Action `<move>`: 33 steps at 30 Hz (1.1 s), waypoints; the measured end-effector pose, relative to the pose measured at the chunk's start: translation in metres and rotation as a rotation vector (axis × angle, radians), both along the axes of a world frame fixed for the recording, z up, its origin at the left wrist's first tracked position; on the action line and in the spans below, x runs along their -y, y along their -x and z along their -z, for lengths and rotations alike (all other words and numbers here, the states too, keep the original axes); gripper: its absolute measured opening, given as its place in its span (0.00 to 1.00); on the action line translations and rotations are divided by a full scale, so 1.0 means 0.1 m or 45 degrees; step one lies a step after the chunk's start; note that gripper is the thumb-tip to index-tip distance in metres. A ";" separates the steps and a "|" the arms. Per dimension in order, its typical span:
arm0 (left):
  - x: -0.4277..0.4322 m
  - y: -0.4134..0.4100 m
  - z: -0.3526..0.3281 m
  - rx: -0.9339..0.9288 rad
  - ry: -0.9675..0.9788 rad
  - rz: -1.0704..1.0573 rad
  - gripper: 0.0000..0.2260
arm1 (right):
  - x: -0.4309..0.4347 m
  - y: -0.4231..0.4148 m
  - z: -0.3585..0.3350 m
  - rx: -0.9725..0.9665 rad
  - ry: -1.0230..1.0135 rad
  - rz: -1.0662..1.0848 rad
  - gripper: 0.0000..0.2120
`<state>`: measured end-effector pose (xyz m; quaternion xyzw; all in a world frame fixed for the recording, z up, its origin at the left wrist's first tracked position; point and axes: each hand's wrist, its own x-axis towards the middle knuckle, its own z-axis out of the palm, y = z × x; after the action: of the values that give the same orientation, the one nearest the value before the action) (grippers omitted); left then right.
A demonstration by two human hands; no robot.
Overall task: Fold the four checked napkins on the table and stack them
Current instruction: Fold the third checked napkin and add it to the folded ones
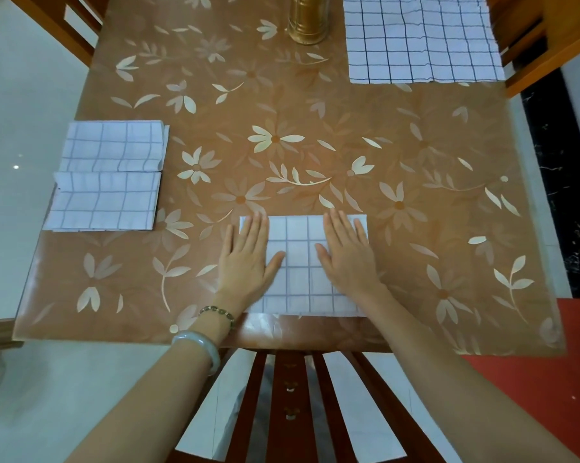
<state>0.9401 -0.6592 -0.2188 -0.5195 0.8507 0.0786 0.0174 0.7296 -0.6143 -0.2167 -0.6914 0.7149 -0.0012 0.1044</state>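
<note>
Brown floral sheeting covers the worktop (315, 128), seen from the head camera, with pale floor tiles to the left and wooden chairs at the far corners. At the near edge lies a folded checked napkin (298, 248), its near side level with the worktop's rim. The left hand (248, 259) lies flat on the napkin's left part, fingers straight and close together, thumb spread toward the middle. The right hand (347, 255) presses flat on the right part in the same way, thumb pointing inward. Neither hand pinches the cloth. On the left wrist sit a bead bracelet (218, 314) and a pale bangle (198, 345). At the left edge lie two more folded napkins, the farther one (114, 147) and the nearer one (104, 202), edge to edge and not stacked. A fourth napkin (422, 38) lies spread open in the far right corner. Just left of it stands a gold cylindrical container (308, 20); its top is cut off by the frame, so its contents cannot be told. A slatted chair back (302, 396) shows below the near edge, between the forearms.
</note>
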 end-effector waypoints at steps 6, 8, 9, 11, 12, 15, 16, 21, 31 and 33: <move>0.13 -0.37 -0.06 0.077 0.023 0.019 0.33 | -0.16 0.42 -0.02 -0.134 -0.033 0.166 0.32; 0.09 -0.33 -0.12 0.039 0.038 -0.038 0.35 | -0.16 0.37 -0.10 -0.140 0.022 0.208 0.33; 0.06 -0.29 -0.16 0.011 0.040 -0.054 0.35 | -0.15 0.29 -0.15 -0.108 0.064 0.229 0.33; -0.05 -0.19 -0.21 -0.026 0.051 0.011 0.34 | -0.13 0.05 -0.25 -0.008 0.142 0.188 0.31; -0.13 -0.14 -0.22 -0.033 0.053 0.068 0.34 | -0.14 -0.11 -0.27 0.031 0.163 0.124 0.29; -0.30 -0.07 -0.14 0.001 0.015 0.145 0.32 | -0.23 -0.53 -0.21 0.066 0.135 -0.056 0.26; -0.33 -0.06 -0.11 0.015 -0.003 0.133 0.31 | -0.25 -0.60 -0.17 0.060 0.107 -0.073 0.26; -0.34 -0.09 -0.05 0.046 -0.039 0.109 0.32 | -0.34 -0.53 -0.05 0.009 -0.017 -0.062 0.28; -0.23 -0.54 -0.11 0.110 -0.035 0.049 0.34 | -0.64 0.44 -0.13 -0.166 -0.082 0.125 0.29; -0.21 -0.62 -0.15 0.097 -0.016 0.001 0.36 | -0.64 0.46 -0.20 -0.119 -0.033 0.156 0.29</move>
<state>1.0022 -0.6378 -0.2040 -0.5215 0.8492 0.0641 0.0531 0.6839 -0.5505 -0.1970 -0.6442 0.7600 0.0340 0.0796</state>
